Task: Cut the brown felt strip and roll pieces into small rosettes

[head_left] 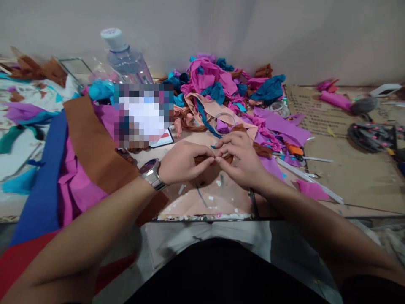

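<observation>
Over the middle of the worktable, my left hand [185, 162] and my right hand [240, 158] meet with their fingertips nearly touching. Both are closed in a pinch on a brown crepe strip [227, 158], which looks twisted or bunched; much of it is hidden by my fingers. More brown material [238, 128] shows just behind the right hand. A clear ring [224, 122] lies a little beyond the hands, close to a peach sheet [247, 125] and a teal twisted strip [205, 116].
Behind my hands is a heap of pink and teal crepe scraps [211, 78]. At the left stand a water bottle [129, 63] and a partly blurred screen [142, 116], near a long brown sheet [95, 143]. White sticks [310, 179] and cardboard [357, 169] lie right.
</observation>
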`<act>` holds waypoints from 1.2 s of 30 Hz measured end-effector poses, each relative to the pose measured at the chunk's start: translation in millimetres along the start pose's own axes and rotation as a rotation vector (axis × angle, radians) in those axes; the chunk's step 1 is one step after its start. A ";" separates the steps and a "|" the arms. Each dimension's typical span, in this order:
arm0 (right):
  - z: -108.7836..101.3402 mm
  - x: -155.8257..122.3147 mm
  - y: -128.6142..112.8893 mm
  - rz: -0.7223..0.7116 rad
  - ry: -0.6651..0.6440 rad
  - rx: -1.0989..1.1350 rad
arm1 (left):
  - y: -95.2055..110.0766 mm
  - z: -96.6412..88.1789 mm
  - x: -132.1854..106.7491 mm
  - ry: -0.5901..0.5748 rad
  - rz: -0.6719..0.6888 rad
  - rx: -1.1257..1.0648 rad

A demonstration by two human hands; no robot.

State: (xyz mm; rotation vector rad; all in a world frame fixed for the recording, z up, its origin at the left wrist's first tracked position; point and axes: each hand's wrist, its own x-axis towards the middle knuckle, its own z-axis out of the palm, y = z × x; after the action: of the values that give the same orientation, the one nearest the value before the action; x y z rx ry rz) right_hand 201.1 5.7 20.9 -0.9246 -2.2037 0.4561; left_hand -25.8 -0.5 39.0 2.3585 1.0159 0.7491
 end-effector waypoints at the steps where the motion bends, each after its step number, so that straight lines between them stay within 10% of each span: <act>1: 0.2 0.1 0.5 -0.003 0.003 0.000 | 0.3 -0.8 0.2 -0.016 -0.019 -0.030; 9: -2.8 1.6 5.8 0.003 0.046 0.018 | -4.0 -8.9 2.1 0.023 -0.126 -0.148; 19: -10.9 3.6 6.9 0.035 0.166 0.016 | -17.0 -7.8 2.6 0.439 -0.213 -0.205; 25: -11.5 3.4 6.5 0.012 0.177 0.032 | -14.0 -11.8 4.2 0.186 -0.096 -0.226; 32: -10.9 3.2 5.9 -0.004 0.173 0.040 | -18.7 -8.9 4.0 0.337 -0.178 -0.260; 36: -6.5 0.8 5.6 -0.008 0.098 0.024 | -11.8 -8.4 3.3 0.071 -0.067 -0.265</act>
State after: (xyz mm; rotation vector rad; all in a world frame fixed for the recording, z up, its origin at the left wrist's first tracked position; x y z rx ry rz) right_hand 208.1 10.4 22.8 -0.9066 -2.1079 0.4234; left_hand -35.2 11.0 39.2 2.0755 0.9545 0.8889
